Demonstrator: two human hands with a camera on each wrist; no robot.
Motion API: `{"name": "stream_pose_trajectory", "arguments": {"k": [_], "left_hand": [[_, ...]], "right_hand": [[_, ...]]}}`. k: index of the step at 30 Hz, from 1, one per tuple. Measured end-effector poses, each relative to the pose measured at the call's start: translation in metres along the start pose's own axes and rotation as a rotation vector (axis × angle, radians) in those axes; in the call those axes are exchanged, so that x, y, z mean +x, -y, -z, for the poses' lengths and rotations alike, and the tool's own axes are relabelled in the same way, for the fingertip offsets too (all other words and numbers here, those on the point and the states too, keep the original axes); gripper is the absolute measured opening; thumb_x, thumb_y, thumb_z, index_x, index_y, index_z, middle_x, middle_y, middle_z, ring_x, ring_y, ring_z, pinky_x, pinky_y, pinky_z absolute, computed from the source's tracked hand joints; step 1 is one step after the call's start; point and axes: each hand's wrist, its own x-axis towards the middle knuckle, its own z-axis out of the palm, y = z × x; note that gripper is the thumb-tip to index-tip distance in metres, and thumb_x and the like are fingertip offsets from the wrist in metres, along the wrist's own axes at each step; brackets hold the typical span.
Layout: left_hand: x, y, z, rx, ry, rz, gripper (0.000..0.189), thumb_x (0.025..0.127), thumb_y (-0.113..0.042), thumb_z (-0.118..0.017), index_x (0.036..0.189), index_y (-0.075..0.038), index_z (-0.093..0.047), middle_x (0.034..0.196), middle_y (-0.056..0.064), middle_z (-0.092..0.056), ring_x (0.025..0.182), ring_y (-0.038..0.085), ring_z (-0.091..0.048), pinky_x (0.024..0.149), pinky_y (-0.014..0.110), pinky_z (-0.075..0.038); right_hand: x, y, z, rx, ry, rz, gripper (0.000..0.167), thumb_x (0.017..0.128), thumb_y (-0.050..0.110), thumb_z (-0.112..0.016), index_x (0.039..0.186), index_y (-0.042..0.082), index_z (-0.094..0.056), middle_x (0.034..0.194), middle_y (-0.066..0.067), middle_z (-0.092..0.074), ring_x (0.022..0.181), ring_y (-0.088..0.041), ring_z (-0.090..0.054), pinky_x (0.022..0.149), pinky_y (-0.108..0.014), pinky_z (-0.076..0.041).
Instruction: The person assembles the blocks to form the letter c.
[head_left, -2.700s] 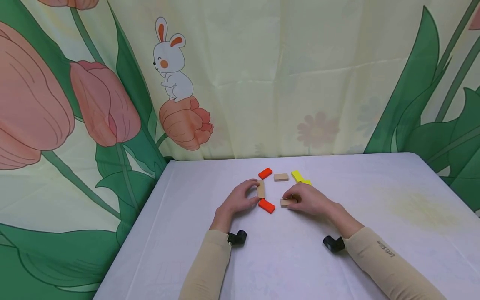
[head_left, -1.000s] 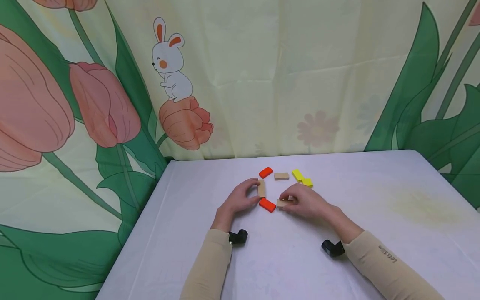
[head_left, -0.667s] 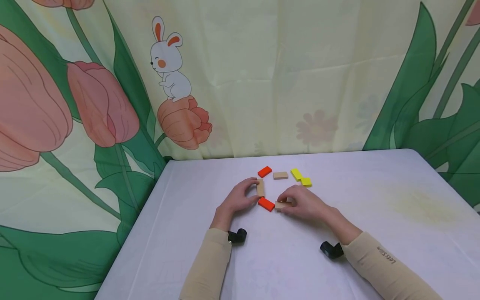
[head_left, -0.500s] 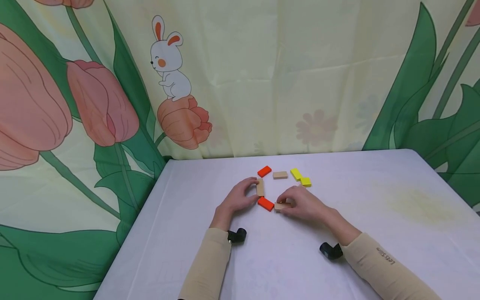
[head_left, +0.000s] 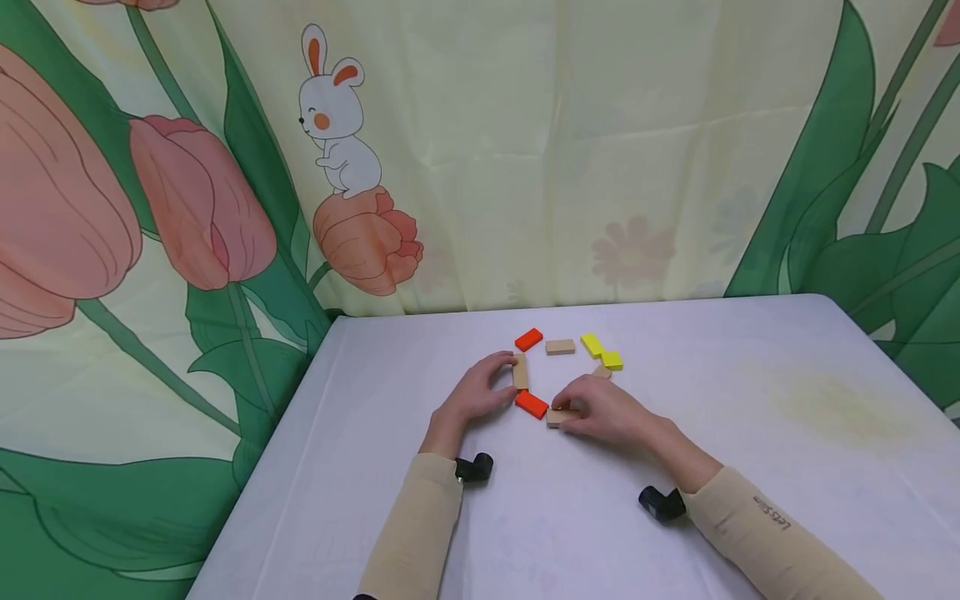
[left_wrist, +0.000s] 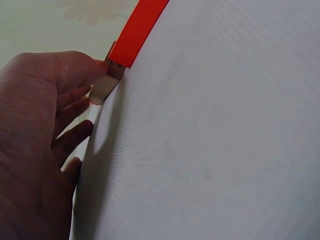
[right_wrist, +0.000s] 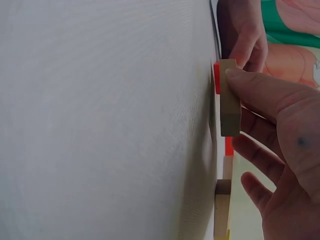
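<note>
Small domino-like blocks form a loose ring on the white table. My left hand [head_left: 476,392] spans a plain wooden block [head_left: 521,372] at the ring's left side, thumb at its near end and a fingertip at its far end. Touching that near end is a red block [head_left: 532,405], set at a slant. My right hand [head_left: 609,408] pinches another wooden block [right_wrist: 230,100] between thumb and fingers, its left end right at the red block's right corner. The right wrist view shows this block's side and end in full; in the head view fingers cover its right part.
Farther back lie a second red block [head_left: 528,339], a wooden block [head_left: 560,347] and two yellow blocks [head_left: 592,345] that meet at a corner. One more wooden block [head_left: 602,372] is partly hidden behind my right hand. A printed curtain [head_left: 495,167] hangs beyond the table.
My right hand has slid its wooden block left and slightly nearer, up to the red block. A wooden block behind that hand has come into view. My left hand stays in place.
</note>
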Motion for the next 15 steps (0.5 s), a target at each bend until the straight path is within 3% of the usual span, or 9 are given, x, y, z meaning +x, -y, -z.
{"name": "stream_pose_trajectory", "arguments": {"k": [15], "left_hand": [[0.0017, 0.0024, -0.0012, -0.013, -0.003, -0.003, 0.048, 0.093, -0.024, -0.068, 0.14, -0.018, -0.058, 0.152, 0.001, -0.047, 0.143, 0.022, -0.038, 0.117, 0.043, -0.031]], "right_hand": [[-0.0007, 0.0038, 0.0005, -0.012, 0.026, -0.039, 0.03, 0.084, 0.019, -0.083, 0.113, 0.013, -0.075, 0.101, 0.009, -0.068, 0.09, -0.012, -0.057, 0.083, -0.035, -0.053]]}}
